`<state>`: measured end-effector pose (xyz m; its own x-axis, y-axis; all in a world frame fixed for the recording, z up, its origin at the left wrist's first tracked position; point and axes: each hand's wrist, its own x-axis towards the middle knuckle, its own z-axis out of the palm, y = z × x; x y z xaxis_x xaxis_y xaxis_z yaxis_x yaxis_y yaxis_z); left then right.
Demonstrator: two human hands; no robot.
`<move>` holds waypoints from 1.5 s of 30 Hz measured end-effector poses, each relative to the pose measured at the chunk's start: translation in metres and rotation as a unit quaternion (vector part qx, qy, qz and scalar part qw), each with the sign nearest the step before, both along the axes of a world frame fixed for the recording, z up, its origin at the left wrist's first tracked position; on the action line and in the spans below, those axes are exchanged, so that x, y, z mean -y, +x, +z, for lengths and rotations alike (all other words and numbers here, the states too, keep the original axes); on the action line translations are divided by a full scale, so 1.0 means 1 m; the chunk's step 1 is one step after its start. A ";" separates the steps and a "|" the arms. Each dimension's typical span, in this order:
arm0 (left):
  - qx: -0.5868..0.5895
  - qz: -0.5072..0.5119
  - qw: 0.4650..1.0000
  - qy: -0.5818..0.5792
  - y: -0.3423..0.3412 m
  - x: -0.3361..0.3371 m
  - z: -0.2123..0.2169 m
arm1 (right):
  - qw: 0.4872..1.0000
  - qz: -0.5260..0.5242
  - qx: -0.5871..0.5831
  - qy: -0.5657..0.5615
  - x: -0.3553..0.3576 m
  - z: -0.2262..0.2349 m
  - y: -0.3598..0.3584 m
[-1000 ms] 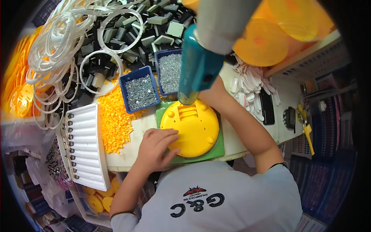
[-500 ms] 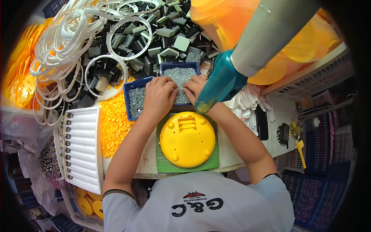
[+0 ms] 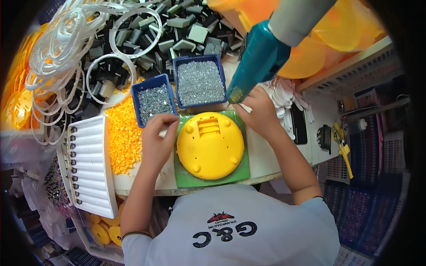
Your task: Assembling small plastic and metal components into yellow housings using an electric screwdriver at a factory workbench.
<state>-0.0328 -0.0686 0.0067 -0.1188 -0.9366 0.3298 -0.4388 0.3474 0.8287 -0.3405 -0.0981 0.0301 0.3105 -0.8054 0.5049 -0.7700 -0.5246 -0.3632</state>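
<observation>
A round yellow plastic housing (image 3: 213, 153) lies on a green mat (image 3: 181, 179), with a rectangular recess near its far edge. My left hand (image 3: 159, 136) is just left of the housing, below the smaller blue bin. Its fingers are curled together; whatever they may hold is too small to see. My right hand (image 3: 259, 111) is above and right of the housing, fingers drawn together beside the lower end of a teal power tool (image 3: 257, 60). The tool partly covers those fingers. Small metal screws fill a larger blue bin (image 3: 223, 72) and a smaller blue bin (image 3: 134, 104).
Loose yellow pieces (image 3: 122, 137) lie beside a white ribbed tray (image 3: 91, 164). White rings (image 3: 111, 80) and dark and grey blocks (image 3: 177, 26) are heaped beyond. At right are white gloves (image 3: 282, 95), a dark phone (image 3: 298, 126) and a yellow-handled tool (image 3: 344, 153).
Both hands have left the larger screw bin and parted. My left hand has come back toward the housing's left side; my right hand has moved right, beside the teal tool. The view has shifted slightly.
</observation>
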 end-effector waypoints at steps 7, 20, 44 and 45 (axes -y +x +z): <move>-0.053 0.034 0.992 0.113 0.003 -0.054 -0.006 | 0.993 0.075 -0.063 0.062 -0.060 -0.002 0.000; 0.003 -0.034 0.999 0.038 -0.009 -0.068 -0.004 | 0.967 0.135 -0.216 -0.021 -0.063 0.008 0.021; 0.187 -0.130 0.969 -0.091 -0.001 -0.063 0.006 | 0.999 -0.029 0.027 -0.001 0.015 -0.022 0.000; 0.171 -0.126 0.973 -0.085 0.000 -0.062 0.006 | 0.999 -0.033 0.023 0.000 0.018 -0.023 0.002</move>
<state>-0.0332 -0.0062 0.0127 -0.4689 -0.7981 0.3785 -0.5617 0.6001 0.5695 -0.3383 -0.1163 0.0073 0.2336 -0.8234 0.5171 -0.7859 -0.4730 -0.3983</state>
